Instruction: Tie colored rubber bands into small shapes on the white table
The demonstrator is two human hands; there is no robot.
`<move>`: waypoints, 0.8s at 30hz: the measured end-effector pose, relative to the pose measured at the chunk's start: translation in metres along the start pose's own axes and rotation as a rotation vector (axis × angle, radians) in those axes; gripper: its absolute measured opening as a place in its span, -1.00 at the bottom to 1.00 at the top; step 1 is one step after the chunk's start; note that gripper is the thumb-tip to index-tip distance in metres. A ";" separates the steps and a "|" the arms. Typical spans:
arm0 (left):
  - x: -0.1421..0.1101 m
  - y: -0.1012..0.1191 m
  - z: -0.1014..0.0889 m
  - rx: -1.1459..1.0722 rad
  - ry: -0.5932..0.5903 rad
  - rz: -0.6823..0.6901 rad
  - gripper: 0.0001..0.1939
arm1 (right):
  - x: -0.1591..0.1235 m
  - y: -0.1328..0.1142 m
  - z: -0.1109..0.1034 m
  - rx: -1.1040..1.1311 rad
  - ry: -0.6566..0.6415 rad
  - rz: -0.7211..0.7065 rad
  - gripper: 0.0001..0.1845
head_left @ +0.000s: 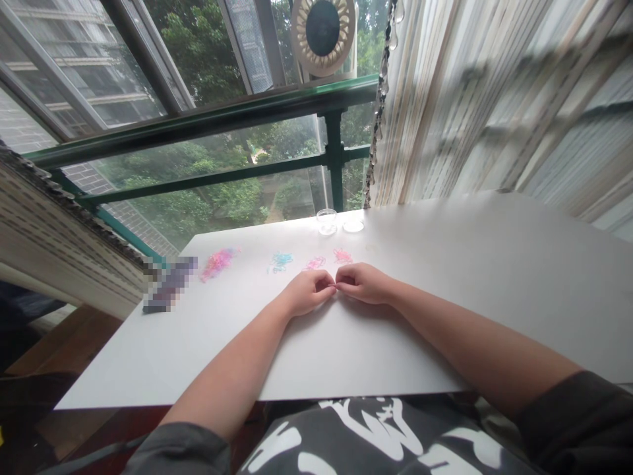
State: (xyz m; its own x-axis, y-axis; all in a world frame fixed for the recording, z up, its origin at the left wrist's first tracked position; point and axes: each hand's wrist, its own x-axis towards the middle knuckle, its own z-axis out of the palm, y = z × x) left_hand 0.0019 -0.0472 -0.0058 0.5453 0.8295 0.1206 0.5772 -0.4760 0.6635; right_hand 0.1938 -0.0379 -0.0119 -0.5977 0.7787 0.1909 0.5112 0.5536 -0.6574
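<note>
My left hand (311, 291) and my right hand (364, 284) meet fingertip to fingertip just above the white table (297, 349). Both are closed in a pinch on a tiny, thin pinkish strand that looks like a small rubber band, mostly covered by the fingers. Right behind my hands lie two small pink piles of thin rubber bands, one pile (315, 263) by the left hand and another pile (342, 255) by the right. A blue pile of bands (281, 260) sits further left. Beyond it spreads a larger mixed pink, orange and purple heap of bands (218, 264).
A clear round container (327, 222) stands at the table's back edge, beside a clear round lid (353, 226). A blurred-out dark object (171, 285) lies at the left edge. Behind are a green railing (208, 109), a window, a round fan (324, 30) and striped curtains (445, 99).
</note>
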 end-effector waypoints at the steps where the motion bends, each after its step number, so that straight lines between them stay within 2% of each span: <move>1: 0.000 0.000 0.000 -0.001 0.000 -0.002 -0.82 | 0.000 0.000 0.000 0.001 -0.001 0.000 -0.90; 24: 0.000 -0.002 0.001 -0.015 -0.002 -0.026 -0.83 | 0.000 0.002 0.000 0.001 0.002 0.004 -0.88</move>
State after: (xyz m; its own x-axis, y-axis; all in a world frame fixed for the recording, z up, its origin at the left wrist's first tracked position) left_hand 0.0018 -0.0464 -0.0080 0.5318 0.8407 0.1019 0.5821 -0.4502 0.6771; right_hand 0.1943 -0.0370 -0.0133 -0.5944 0.7814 0.1903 0.5131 0.5506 -0.6585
